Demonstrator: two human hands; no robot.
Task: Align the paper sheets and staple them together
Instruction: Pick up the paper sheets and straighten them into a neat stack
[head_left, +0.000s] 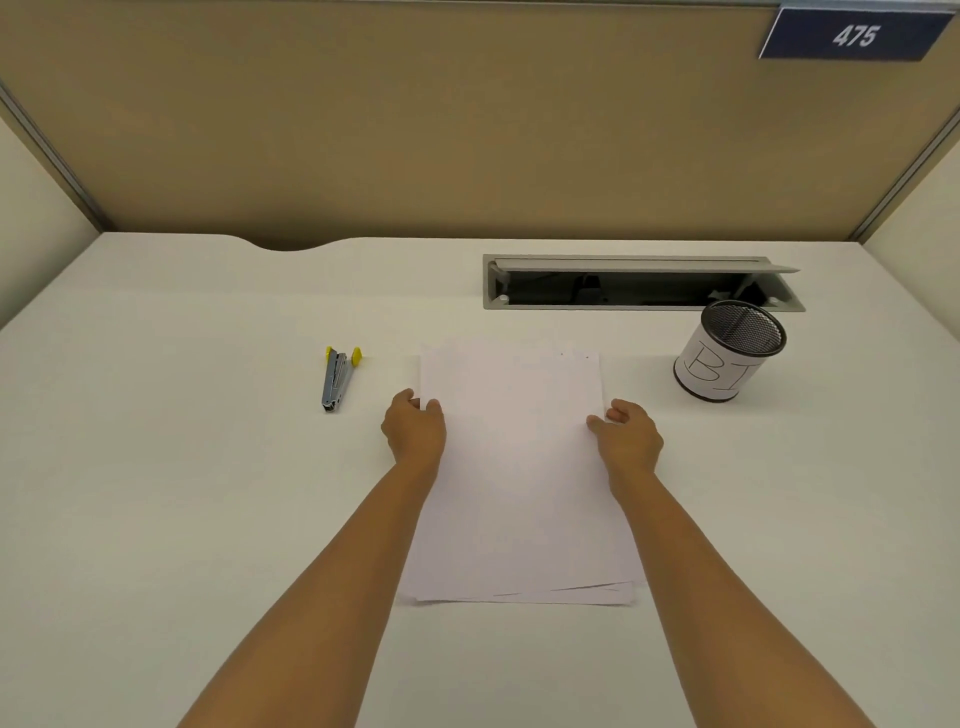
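- while the sheets (519, 467) lie mid-tabletop (156, 467), near edges fanned unevenly, the left hand (415, 431) pinches their left edge.
- right hand (626, 436) clamps the right edge.
- stapler (336, 382) lies left, apart.

Looks like an office cubicle: tan partition walls (415, 130), numbered 475 plate (854, 35), white desk (156, 467) with cable hatch (641, 283).

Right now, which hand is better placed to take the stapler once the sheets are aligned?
The left hand. The stapler lies on the desk just beyond it, left of the paper sheets, with nothing between. The right hand would have to cross over the sheets.
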